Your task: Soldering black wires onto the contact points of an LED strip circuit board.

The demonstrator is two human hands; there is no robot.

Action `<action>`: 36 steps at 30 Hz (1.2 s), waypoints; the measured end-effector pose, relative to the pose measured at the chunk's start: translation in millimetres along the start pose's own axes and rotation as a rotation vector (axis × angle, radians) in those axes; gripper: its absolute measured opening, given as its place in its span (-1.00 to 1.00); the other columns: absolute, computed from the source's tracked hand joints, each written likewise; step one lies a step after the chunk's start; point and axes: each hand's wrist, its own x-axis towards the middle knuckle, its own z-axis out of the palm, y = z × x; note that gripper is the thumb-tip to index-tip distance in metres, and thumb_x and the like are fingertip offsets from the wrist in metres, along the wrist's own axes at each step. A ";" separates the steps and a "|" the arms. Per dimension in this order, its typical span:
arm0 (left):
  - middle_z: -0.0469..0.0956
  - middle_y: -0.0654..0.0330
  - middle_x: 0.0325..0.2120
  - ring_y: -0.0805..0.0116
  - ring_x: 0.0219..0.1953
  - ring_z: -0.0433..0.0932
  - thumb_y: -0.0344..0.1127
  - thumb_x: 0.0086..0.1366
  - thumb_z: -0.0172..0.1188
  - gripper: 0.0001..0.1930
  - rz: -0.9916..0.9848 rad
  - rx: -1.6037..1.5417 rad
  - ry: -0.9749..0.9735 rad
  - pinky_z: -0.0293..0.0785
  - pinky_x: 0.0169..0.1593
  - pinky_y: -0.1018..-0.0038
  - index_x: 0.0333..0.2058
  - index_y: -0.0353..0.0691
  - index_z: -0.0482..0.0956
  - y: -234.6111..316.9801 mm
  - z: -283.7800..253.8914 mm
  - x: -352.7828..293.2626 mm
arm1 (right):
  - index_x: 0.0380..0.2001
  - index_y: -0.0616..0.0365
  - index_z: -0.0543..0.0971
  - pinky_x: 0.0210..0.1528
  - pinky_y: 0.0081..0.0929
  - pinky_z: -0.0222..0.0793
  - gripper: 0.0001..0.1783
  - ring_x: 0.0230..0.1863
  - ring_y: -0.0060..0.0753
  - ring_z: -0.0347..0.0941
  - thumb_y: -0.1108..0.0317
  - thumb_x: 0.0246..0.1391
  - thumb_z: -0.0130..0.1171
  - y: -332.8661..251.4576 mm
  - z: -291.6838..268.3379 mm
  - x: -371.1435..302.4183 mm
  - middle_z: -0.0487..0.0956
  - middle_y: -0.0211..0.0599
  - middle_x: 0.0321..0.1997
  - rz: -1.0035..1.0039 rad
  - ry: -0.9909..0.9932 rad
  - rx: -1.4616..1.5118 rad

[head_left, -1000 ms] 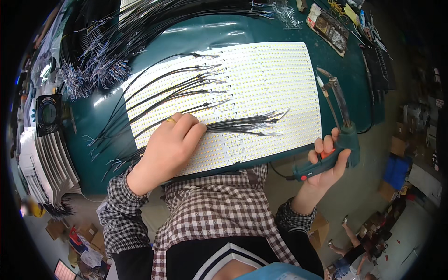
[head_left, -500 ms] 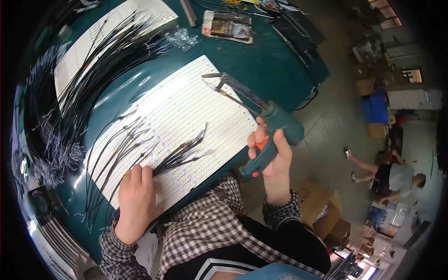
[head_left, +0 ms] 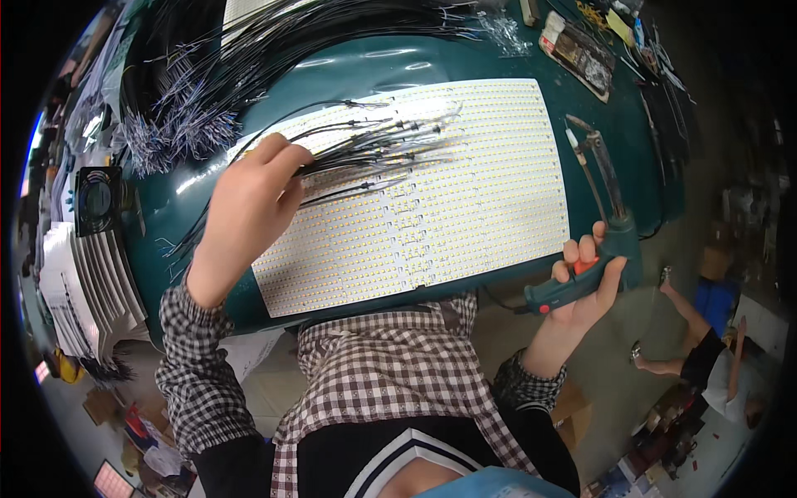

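Note:
My left hand [head_left: 253,203] is closed on a bundle of thin black wires [head_left: 357,149] above the upper left part of a white LED panel [head_left: 498,183]. The wires fan out rightward from the fingers, their ends somewhat blurred. Rows of small yellow chips cover the panel, which lies flat. In my right hand [head_left: 585,286], off the panel's lower right corner, is a green soldering gun [head_left: 614,249]. Its tip points up and away, apart from the panel, and my fingers lie around the handle by the red trigger [head_left: 585,267].
More black wires with stripped ends [head_left: 187,124] are heaped at the far left, partly over another white panel [head_left: 249,10]. A dark-stained tray [head_left: 579,54] lies at the far right of the green table [head_left: 465,62]. Stacked white boards [head_left: 87,282] stand left. A person [head_left: 714,365] is off to the right.
My view has turned, so the panel looks more level. My left hand has moved up the panel and now holds the wire bundle; the soldering gun has swung clear of the panel, to its right.

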 end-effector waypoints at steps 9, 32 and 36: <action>0.51 0.21 -0.51 0.24 -0.52 0.50 -0.54 -0.01 0.24 -0.78 0.016 0.116 0.219 0.41 -0.47 0.45 -0.31 -0.23 0.62 23.9 0.6 -34.2 | 0.12 0.36 0.27 -0.54 -0.58 0.44 -0.35 -0.31 -0.37 0.36 -0.04 0.25 -0.03 3.7 0.2 -4.4 0.39 -0.30 -0.35 0.003 0.050 -0.077; 0.47 0.08 -0.29 0.08 -0.28 0.47 -0.36 0.07 0.27 -0.73 0.091 -0.477 0.075 0.40 -0.25 0.31 -0.25 -0.26 0.47 85.8 63.5 -3.0 | 0.16 0.19 0.24 -0.39 -0.50 0.32 -0.31 -0.22 -0.37 0.30 -0.07 0.15 0.11 13.1 23.4 -9.7 0.38 -0.38 -0.28 0.108 0.179 -0.004; 0.51 0.02 -0.25 0.07 -0.25 0.55 -0.14 0.04 0.40 -0.45 0.105 -0.819 -0.166 0.47 -0.22 0.36 -0.08 -0.30 0.40 115.6 77.2 -7.2 | -0.16 0.24 0.40 0.03 -0.20 0.39 -0.43 -0.05 -0.21 0.45 -0.13 0.14 0.08 52.1 53.2 -15.2 0.49 -0.20 -0.24 0.079 0.081 -0.021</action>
